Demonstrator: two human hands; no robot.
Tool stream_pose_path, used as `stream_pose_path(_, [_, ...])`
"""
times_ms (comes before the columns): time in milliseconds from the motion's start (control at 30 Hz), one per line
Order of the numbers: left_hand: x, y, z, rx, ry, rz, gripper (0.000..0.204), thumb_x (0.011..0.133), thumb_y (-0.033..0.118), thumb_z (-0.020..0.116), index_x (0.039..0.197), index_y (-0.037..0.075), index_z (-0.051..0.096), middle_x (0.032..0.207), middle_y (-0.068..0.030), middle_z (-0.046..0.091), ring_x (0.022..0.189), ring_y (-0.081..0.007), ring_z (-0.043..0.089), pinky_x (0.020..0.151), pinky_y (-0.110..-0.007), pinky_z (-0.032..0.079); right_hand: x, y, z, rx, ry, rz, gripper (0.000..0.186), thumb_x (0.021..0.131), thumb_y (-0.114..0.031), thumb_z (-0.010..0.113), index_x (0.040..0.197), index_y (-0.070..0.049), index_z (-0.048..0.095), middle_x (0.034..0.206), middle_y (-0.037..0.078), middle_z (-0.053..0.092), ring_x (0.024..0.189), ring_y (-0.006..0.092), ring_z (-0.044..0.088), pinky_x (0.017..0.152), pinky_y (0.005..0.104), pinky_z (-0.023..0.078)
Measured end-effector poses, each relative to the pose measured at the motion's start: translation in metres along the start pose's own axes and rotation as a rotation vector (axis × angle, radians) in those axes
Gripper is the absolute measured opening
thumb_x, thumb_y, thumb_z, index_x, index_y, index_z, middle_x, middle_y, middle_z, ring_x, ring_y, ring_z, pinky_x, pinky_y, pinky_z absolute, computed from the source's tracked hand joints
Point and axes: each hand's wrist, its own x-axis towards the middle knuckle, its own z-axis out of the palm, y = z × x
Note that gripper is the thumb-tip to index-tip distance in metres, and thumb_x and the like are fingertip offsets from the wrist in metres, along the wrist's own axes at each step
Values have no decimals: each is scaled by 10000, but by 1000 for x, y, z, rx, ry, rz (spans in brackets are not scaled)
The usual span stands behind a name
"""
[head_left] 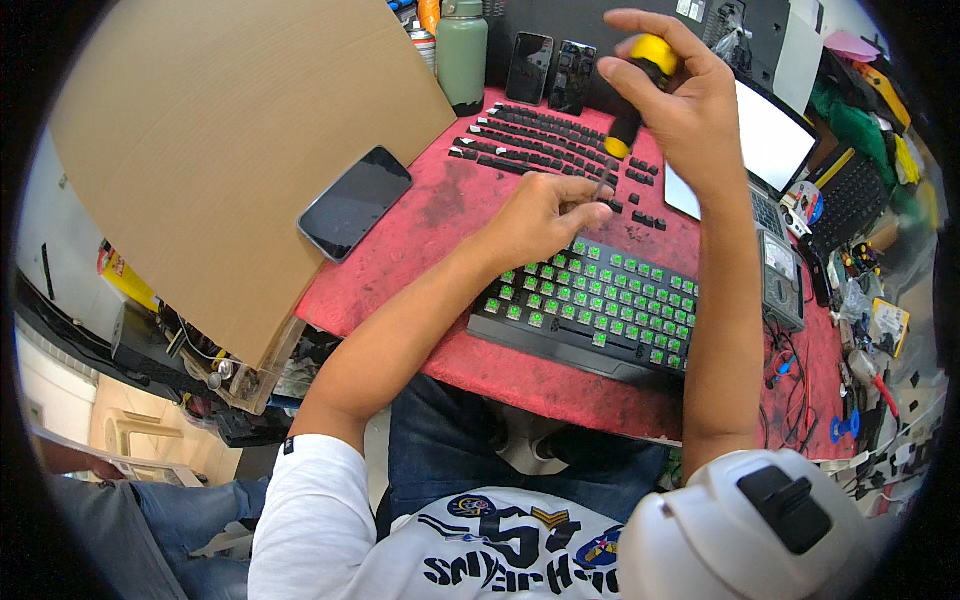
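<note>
My right hand [690, 110] is raised above the far part of the keyboard, its fingers closed around the yellow-and-black handle of a screwdriver [626, 128]. The tool's thin shaft points down and toward my left hand [545, 218]. At the keyboard's far edge, my left thumb and fingers pinch around that shaft near its lower end; the very tip is hidden. Beneath lies a black keyboard [560, 335] with its keycaps off, showing rows of green switches. Removed black keycaps [540, 145] lie in rows beyond it, with a few loose ones beside my left fingertips.
A red mat [400, 270] covers the table. A dark phone [355, 203] lies at left beside a large cardboard sheet [230, 150]. Two phones [548, 72] and a green bottle [462, 55] stand behind. At right are a laptop [770, 130], a meter [780, 280] and cables. Another person's legs [150, 530] show lower left.
</note>
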Motion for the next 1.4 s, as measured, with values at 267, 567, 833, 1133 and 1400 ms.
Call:
stream_pose_path(267, [1, -5, 3, 49, 37, 70, 223, 991, 112, 605, 1111, -53, 695, 875, -94, 748, 827, -133, 705, 763, -294, 562, 1, -1, -11, 117, -60, 66, 362, 929, -51, 660, 1273, 32, 582, 1044, 77, 638, 972, 130, 588, 877, 280, 496])
stream_pose_path(567, [3, -1, 3, -18, 16, 41, 239, 998, 120, 597, 1125, -63, 684, 885, -91, 747, 824, -122, 696, 754, -288, 558, 2, -1, -8, -12, -28, 6, 388, 919, -49, 669, 1285, 19, 562, 1048, 63, 624, 959, 112, 567, 822, 233, 474])
stream_pose_path(833, [2, -2, 2, 9, 25, 12, 245, 993, 127, 609, 1152, -42, 688, 895, -84, 748, 810, -118, 688, 757, -285, 551, -3, -14, -17, -19, -110, -51, 350, 896, -63, 710, 1217, 23, 599, 999, 59, 620, 906, 103, 578, 784, 227, 481])
stream_pose_path(1133, [3, 3, -2, 1, -40, -15, 264, 1000, 126, 597, 1196, -34, 673, 918, -93, 749, 842, -130, 700, 781, -296, 561, 6, 5, -1, -121, 55, -104, 411, 841, -71, 739, 1222, -18, 596, 952, 82, 624, 823, 136, 604, 712, 241, 504])
stream_pose_path(1400, [3, -1, 1, -31, -54, -4, 296, 1021, 141, 557, 1235, -48, 638, 936, -116, 743, 860, -158, 707, 784, -313, 564, 9, 25, -5, -340, 29, -151, 438, 894, -165, 751, 1285, -20, 618, 1010, 29, 665, 922, 106, 646, 828, 248, 525])
